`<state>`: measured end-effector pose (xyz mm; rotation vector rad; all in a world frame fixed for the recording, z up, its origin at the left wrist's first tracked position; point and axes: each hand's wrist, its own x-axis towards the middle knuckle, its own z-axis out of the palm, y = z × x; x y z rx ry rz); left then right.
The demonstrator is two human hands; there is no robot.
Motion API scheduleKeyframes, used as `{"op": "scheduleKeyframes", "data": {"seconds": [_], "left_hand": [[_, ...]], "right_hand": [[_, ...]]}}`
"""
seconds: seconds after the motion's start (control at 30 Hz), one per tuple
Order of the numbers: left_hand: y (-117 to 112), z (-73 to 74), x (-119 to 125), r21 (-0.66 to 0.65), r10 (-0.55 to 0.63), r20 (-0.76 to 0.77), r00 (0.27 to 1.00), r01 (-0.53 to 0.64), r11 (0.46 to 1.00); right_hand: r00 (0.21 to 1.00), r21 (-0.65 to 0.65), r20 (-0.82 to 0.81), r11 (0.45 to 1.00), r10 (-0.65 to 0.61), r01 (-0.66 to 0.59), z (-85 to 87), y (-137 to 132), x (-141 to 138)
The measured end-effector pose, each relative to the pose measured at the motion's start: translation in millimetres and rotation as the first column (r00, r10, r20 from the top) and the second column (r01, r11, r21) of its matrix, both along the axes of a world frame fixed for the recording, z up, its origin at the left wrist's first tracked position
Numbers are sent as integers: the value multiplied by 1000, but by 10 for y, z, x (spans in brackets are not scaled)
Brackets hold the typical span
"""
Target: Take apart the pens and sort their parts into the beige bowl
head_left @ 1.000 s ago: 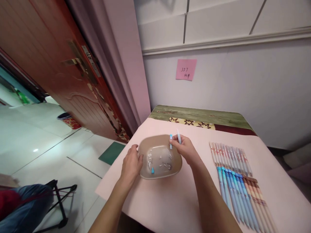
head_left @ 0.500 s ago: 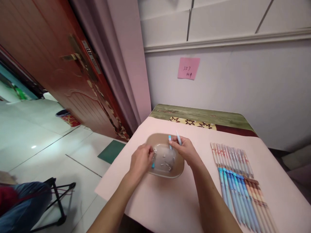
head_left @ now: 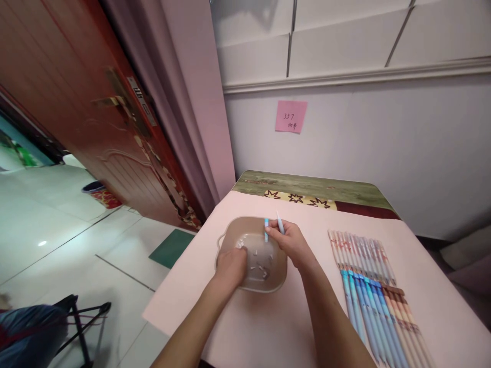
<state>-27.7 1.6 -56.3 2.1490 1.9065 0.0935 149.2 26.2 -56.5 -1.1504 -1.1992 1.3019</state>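
A beige plastic basin (head_left: 230, 232) on the pink-covered table holds several small white pieces (head_left: 263, 268). My left hand (head_left: 232, 266) reaches into its left side, fingers curled down and closed; whatever they grip is hidden. Over the basin's right rim, my right hand (head_left: 289, 240) is closed on two pen parts. One is a short blue-and-white pen barrel piece (head_left: 266, 230), held upright between thumb and finger. The other, a pale blue pen part (head_left: 280, 225) with a thin white tip, sticks up between the fingers.
Clear-topped pens (head_left: 360, 255) lie in a row at the right, above a row of blue pens (head_left: 376, 317) and brown pens (head_left: 406, 322). A pink note (head_left: 290, 116) is stuck on the wall. A person's leg (head_left: 34, 329) and a folding stool (head_left: 82, 327) are at lower left.
My left hand has moved down into the basin, and the small turquoise piece near it is out of sight. My right hand keeps its hold. The view has shifted slightly.
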Motion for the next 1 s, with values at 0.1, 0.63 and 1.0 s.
{"op": "scheduleKeyframes", "data": {"seconds": [0.1, 0.63, 1.0], "left_hand": [[-104, 44, -61, 102, 26, 301, 953, -59, 993], [-310, 209, -64, -313, 296, 950, -104, -244, 918], [-287, 245, -28, -367, 303, 920, -249, -268, 891]], "right_hand": [[1000, 13, -14, 1000, 1, 0, 23, -3, 6], [941, 42, -104, 947, 321, -318, 111, -155, -116], [958, 36, -48, 959, 283, -281, 124, -140, -122]]}}
